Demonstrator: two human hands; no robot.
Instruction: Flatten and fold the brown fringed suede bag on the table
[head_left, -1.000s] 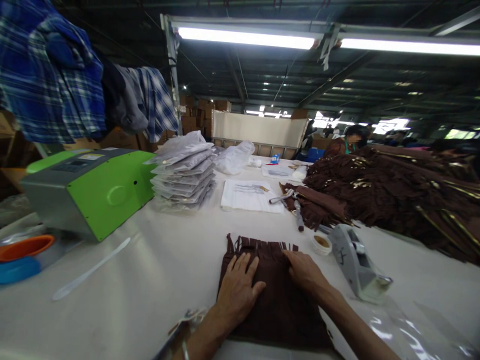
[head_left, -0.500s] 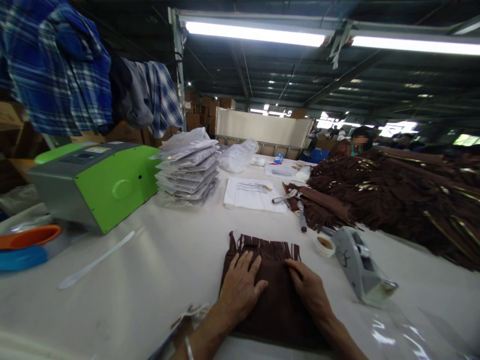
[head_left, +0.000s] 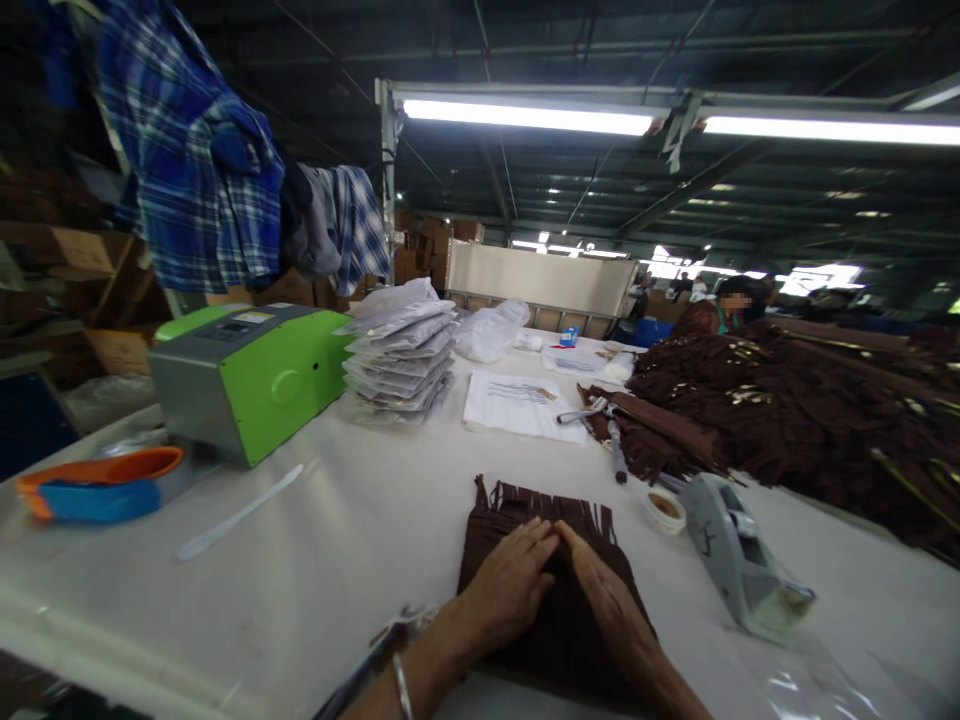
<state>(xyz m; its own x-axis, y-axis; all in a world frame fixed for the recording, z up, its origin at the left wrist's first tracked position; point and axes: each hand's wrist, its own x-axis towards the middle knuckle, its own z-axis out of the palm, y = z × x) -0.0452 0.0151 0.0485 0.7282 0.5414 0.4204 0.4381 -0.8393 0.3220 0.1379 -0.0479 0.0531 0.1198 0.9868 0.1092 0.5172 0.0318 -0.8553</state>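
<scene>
Head view: folded dark-brown fringed fabric piece [head_left: 551,590] lies at six o'clock on the white table [head_left: 300,560]; left hand [head_left: 510,585] and right hand [head_left: 604,600] press it flat, fingers extended, grasping nothing; folded, not bagged; brown heap [head_left: 810,410] at two o'clock unfolded.

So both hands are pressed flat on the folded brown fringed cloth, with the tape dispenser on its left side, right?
Not quite. The head view shows the tape dispenser on the right of the brown fringed cloth; the left hand and right hand do lie flat on it.
</scene>
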